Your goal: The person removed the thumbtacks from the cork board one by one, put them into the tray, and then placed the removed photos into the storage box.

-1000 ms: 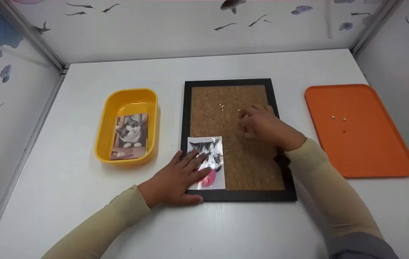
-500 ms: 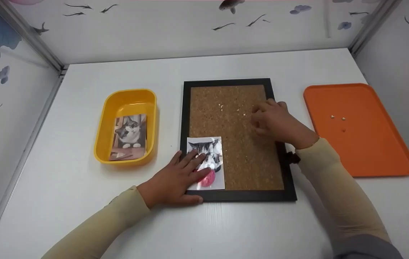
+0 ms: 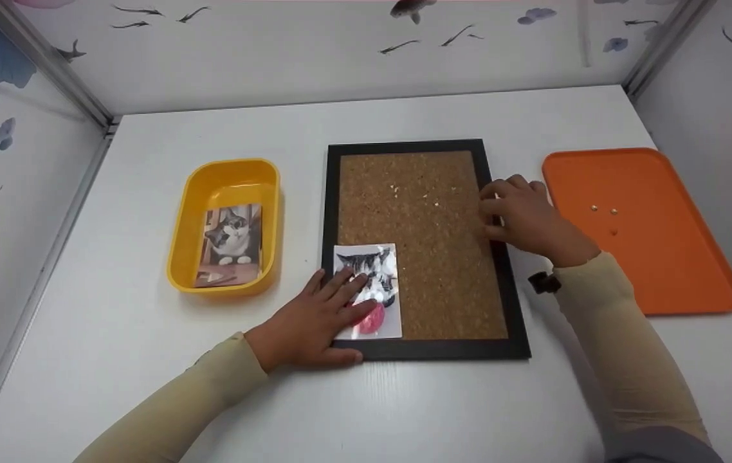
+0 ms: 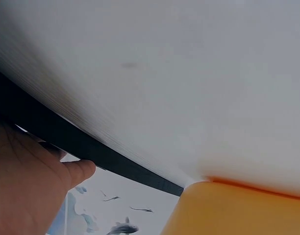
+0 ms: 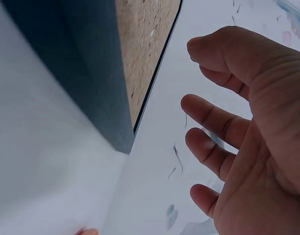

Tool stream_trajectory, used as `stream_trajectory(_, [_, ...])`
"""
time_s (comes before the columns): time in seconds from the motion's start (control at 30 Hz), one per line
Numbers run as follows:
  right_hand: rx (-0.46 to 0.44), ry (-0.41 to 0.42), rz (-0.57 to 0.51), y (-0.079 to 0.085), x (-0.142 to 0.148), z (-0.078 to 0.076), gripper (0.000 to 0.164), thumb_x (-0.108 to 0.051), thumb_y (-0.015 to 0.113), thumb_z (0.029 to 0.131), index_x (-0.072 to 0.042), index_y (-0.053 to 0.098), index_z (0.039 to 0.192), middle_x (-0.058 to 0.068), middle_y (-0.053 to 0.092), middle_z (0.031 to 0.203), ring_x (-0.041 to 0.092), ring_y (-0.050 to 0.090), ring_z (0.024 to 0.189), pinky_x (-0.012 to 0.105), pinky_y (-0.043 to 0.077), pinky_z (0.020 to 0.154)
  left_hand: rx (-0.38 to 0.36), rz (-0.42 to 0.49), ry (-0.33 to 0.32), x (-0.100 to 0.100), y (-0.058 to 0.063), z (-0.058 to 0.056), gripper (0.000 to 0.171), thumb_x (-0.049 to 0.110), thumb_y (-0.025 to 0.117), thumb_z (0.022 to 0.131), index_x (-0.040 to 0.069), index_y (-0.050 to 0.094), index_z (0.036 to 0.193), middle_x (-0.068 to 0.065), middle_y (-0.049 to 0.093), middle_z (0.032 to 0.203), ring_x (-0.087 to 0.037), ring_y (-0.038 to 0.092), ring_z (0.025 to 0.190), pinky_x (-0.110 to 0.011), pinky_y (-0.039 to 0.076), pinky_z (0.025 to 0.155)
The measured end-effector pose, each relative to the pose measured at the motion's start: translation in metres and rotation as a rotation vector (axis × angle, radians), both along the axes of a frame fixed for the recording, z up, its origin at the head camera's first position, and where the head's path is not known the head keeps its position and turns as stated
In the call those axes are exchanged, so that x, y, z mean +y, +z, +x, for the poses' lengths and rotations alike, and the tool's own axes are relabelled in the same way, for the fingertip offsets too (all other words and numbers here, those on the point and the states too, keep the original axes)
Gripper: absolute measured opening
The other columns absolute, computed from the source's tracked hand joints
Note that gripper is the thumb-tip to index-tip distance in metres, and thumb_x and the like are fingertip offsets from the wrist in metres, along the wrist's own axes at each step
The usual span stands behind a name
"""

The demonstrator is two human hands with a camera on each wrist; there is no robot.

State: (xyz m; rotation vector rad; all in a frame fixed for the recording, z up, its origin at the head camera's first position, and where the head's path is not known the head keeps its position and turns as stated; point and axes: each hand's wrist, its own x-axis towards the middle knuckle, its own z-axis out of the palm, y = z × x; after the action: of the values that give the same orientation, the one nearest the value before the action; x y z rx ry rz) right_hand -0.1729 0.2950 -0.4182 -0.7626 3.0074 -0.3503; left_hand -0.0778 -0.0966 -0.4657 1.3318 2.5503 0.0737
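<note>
A black-framed cork board (image 3: 449, 276) lies on the white table. My left hand (image 3: 308, 325) rests on its lower left corner, fingers spread over a glossy cat photo (image 3: 384, 260) with a pink patch. In the left wrist view, the thumb of that hand (image 4: 32, 181) lies along the dark frame edge. My right hand (image 3: 527, 218) hovers at the board's right edge, fingers loosely bent. From the right wrist, its palm (image 5: 258, 181) and fingers show nothing held. Several tiny shiny gold bits (image 3: 436, 204) dot the upper cork; their exact kind is too small to tell.
A yellow basin (image 3: 269, 257) with a cat photo (image 3: 231, 244) inside stands left of the board. To the right lies an orange tray (image 3: 675, 270) bearing a few small studs (image 3: 613, 211). White printed panels (image 3: 314, 58) enclose the table's back and sides.
My right hand has moved right, from above the cork to the frame's right edge, uncovering more gold bits. The left hand has stayed on the photo.
</note>
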Motion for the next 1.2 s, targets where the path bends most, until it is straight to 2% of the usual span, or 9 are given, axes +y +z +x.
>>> stream_trajectory(0.43, [-0.010,-0.084,-0.031,-0.003,0.045,0.007,0.006,-0.007,0.074,0.085,-0.012,0.070,0.084,0.016,0.056,0.125,0.040,0.044,0.116,0.064,0.029,0.089,0.043,0.003,-0.014,-0.002,-0.003,-0.001,0.083,0.078,0.028,0.091,0.033,0.016,0.160,-0.003,-0.001,0.167,-0.028,-0.006,0.152,-0.059,0.003,0.117])
stream_trajectory(0.63, [-0.036,-0.131,0.001,0.004,0.068,0.015,0.002,-0.009,0.072,0.086,-0.009,0.070,0.088,0.020,0.054,0.128,0.043,0.040,0.117,0.066,0.027,0.088,0.022,-0.007,-0.005,-0.002,-0.001,0.000,0.084,0.079,0.026,0.090,0.035,0.014,0.160,-0.002,-0.003,0.167,-0.028,-0.008,0.151,-0.058,0.001,0.118])
stream_trajectory(0.9, [-0.005,-0.169,0.023,0.002,0.109,0.025,0.006,-0.008,0.073,0.086,-0.011,0.068,0.085,0.022,0.053,0.128,0.046,0.039,0.116,0.069,0.025,0.086,0.017,-0.013,-0.009,-0.001,0.000,-0.001,0.083,0.079,0.028,0.090,0.035,0.014,0.159,-0.001,-0.003,0.167,-0.028,-0.008,0.151,-0.057,0.000,0.117])
stream_trajectory(1.2, [-0.042,-0.223,0.052,-0.005,0.130,0.020,0.004,-0.012,0.070,0.089,-0.008,0.069,0.089,0.023,0.052,0.127,0.049,0.037,0.117,0.071,0.024,0.086,-0.007,-0.007,0.001,0.000,0.001,0.000,0.084,0.080,0.028,0.090,0.036,0.011,0.159,0.000,-0.005,0.166,-0.028,-0.009,0.151,-0.059,-0.001,0.117])
